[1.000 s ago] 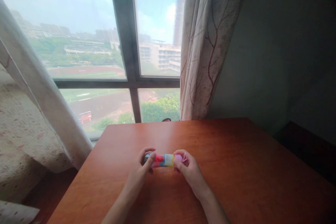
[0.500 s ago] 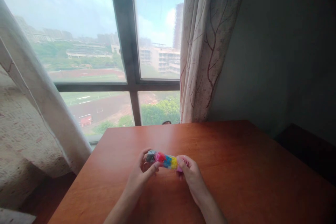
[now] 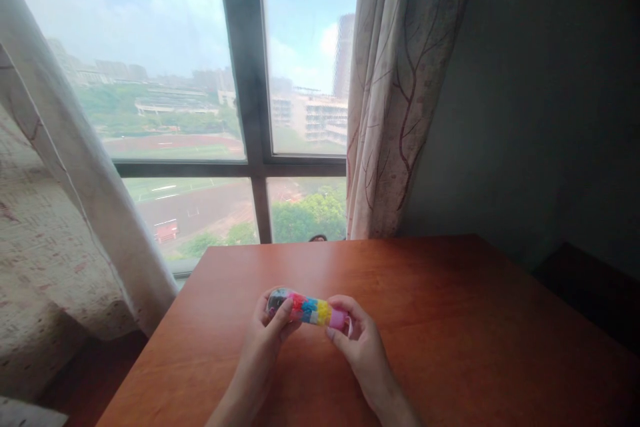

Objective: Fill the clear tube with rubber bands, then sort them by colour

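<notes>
A short tube-shaped toy (image 3: 311, 309) in bands of dark, red, blue, yellow and pink is held just above the reddish wooden table (image 3: 450, 320). My left hand (image 3: 270, 333) grips its dark left end with thumb and fingers curled round it. My right hand (image 3: 357, 343) pinches its pink right end. The toy lies nearly level, tilted slightly down to the right. What the toy is made of is too small to tell.
A large window (image 3: 250, 147) with a dark frame faces the table's far edge. A patterned curtain (image 3: 395, 100) hangs at the right of it, and a pale curtain (image 3: 75, 167) drapes down on the left. A dark wall (image 3: 525, 113) stands at the right.
Both hands have turned and shifted the toy a little; more of its coloured bands show now. The view has tipped slightly downward.
</notes>
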Motion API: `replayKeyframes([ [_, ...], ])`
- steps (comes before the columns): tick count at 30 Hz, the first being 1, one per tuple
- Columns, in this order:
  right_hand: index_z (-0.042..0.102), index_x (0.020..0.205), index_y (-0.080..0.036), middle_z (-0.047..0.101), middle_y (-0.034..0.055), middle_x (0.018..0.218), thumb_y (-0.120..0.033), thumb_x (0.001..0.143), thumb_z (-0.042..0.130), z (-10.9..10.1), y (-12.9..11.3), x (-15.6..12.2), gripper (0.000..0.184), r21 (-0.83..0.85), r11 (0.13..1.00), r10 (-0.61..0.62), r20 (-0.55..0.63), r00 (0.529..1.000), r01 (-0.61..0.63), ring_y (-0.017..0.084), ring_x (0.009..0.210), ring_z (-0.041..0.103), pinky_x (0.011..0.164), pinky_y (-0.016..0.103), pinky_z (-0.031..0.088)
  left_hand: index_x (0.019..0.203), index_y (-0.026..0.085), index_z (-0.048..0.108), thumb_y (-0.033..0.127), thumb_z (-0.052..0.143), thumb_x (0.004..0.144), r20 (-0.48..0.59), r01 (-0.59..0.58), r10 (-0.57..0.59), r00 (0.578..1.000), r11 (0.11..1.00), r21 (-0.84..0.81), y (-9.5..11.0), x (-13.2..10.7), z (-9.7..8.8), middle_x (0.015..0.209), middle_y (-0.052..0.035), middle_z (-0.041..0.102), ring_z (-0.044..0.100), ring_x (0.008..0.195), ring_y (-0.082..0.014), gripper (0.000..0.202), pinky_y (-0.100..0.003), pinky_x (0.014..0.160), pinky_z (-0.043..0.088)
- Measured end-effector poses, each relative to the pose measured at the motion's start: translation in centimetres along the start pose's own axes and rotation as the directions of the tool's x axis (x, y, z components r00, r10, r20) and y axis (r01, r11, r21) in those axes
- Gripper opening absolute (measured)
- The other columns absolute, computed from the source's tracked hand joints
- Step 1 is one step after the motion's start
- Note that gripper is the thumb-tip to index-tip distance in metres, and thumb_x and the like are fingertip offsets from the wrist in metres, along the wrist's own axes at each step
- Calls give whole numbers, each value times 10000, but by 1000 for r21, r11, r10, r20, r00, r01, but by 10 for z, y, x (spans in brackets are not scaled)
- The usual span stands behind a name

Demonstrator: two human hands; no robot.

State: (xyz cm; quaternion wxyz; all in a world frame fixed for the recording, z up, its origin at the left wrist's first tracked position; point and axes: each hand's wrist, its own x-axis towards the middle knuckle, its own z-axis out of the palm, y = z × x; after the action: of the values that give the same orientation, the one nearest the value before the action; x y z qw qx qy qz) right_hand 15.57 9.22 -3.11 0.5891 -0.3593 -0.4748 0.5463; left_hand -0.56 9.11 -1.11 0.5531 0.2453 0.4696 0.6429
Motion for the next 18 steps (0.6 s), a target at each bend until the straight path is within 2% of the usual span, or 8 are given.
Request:
replayKeyframes([
  [4, 708, 893, -248, 644, 41, 1032, -117, 620, 740, 4, 4, 0, 304, -3, 997, -83, -64, 995, 83, 228, 996, 603, 848, 314, 501, 909, 164, 618, 455, 867, 584, 3, 45, -44, 999, 998, -47, -2, -1, 0, 800, -2, 669, 654, 699, -120, 502, -203, 645, 531],
  [7, 703, 858, -241, 640, 47, 1060, -119, 609, 750, 6, 3, -2, 282, 7, 998, -62, -83, 995, 63, 237, 1027, 598, 844, 312, 503, 899, 167, 626, 448, 855, 615, 24, 56, -55, 998, 996, -74, -4, -2, 0, 804, -4, 665, 650, 703, -116, 461, -200, 647, 522],
  [9, 697, 871, -233, 648, 49, 1054, -149, 617, 764, 6, 0, -3, 275, 11, 999, -30, -84, 996, 31, 239, 1017, 603, 845, 314, 501, 959, 183, 628, 440, 851, 627, 45, 50, -47, 998, 995, -85, -3, -4, 0, 843, -16, 678, 659, 730, -133, 475, -213, 656, 521],
  [11, 689, 923, -220, 663, 47, 1012, -213, 658, 767, 6, -2, -5, 276, 0, 1000, 15, -75, 997, -15, 226, 956, 616, 825, 307, 501, 1094, 222, 608, 397, 866, 611, 80, 39, -32, 996, 996, -82, -2, -6, 0, 944, -41, 701, 673, 795, -166, 575, -235, 680, 520],
  [14, 668, 978, -198, 663, 23, 867, -334, 731, 746, 3, -3, -5, 293, -57, 995, 78, -73, 994, -83, 162, 745, 601, 680, 251, 487, 1255, 267, 546, 308, 886, 575, 147, 18, -11, 989, 998, -52, 1, -8, -2, 1126, -96, 696, 670, 902, -226, 761, -266, 710, 512],
  [18, 647, 913, -160, 617, 3, 677, -519, 783, 682, 0, 4, -3, 384, -51, 988, 142, -22, 990, -143, 115, 566, 525, 528, 210, 416, 1273, 242, 574, 272, 876, 574, 221, 13, -12, 975, 1000, -5, 2, -11, -5, 1181, -139, 687, 654, 917, -259, 762, -285, 699, 487],
])
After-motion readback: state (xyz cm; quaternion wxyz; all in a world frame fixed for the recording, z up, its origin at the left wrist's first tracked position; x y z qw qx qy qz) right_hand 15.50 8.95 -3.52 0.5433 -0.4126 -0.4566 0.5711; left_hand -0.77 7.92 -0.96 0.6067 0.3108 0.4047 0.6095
